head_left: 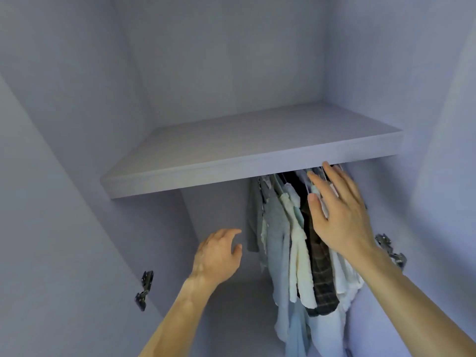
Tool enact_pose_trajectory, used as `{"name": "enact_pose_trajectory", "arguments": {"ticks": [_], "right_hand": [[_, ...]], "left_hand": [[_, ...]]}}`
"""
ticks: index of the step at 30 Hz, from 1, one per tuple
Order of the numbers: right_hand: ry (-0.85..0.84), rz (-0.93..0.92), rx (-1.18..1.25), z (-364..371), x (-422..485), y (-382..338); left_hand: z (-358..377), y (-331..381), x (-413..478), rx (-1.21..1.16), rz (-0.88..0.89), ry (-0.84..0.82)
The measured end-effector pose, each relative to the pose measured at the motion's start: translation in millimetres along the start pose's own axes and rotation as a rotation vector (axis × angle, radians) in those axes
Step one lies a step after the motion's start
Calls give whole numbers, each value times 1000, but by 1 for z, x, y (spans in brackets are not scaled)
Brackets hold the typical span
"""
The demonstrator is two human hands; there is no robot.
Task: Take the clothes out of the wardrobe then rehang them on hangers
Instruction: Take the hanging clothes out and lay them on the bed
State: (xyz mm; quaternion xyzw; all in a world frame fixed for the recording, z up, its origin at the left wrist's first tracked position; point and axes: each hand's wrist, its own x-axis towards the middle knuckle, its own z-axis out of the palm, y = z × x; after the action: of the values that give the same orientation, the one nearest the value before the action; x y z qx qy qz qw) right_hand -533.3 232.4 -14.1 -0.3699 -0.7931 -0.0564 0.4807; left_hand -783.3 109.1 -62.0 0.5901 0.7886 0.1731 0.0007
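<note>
1. lilac-grey wardrobe (77, 124) panels close round both grips. its shelf (231, 150) spans just above the right grip and hides the rail.
2. clothes (283, 240), the task's things, hang bunched under that shelf, directly behind the right grip and just right of the left grip. none is out yet.
3. right grip (340, 215) is spread wide with straight fingers and holds nothing, in front of the garment tops. whether it touches cloth i cannot tell.
4. left grip (219, 253) is loosely curled and empty, low beside the outermost grey garment.
5. to do this step well, i'd judge: choose one hanger, part it from its neighbours, then lift its hook clear before drawing out. the packed sleeves could drag others along.
6. thin hanger wires (319, 170) show just above the right grip, the likely place to take hold.
</note>
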Motion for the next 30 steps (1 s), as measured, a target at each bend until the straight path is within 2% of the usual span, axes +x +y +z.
{"name": "enact_pose_trajectory", "arguments": {"ticks": [3, 7, 13, 22, 30], "right_hand": [[100, -24, -122, 21, 40, 29], [121, -30, -258, 59, 69, 69], [330, -103, -220, 115, 84, 103], [524, -190, -194, 140, 93, 113], [511, -179, -195, 134, 93, 109]], "left_hand": [[12, 15, 28, -32, 11, -13], [39, 30, 63, -112, -6, -69], [92, 50, 109, -270, -102, -149], [138, 87, 157, -488, -353, -46], [130, 94, 178, -323, -465, -22]]}}
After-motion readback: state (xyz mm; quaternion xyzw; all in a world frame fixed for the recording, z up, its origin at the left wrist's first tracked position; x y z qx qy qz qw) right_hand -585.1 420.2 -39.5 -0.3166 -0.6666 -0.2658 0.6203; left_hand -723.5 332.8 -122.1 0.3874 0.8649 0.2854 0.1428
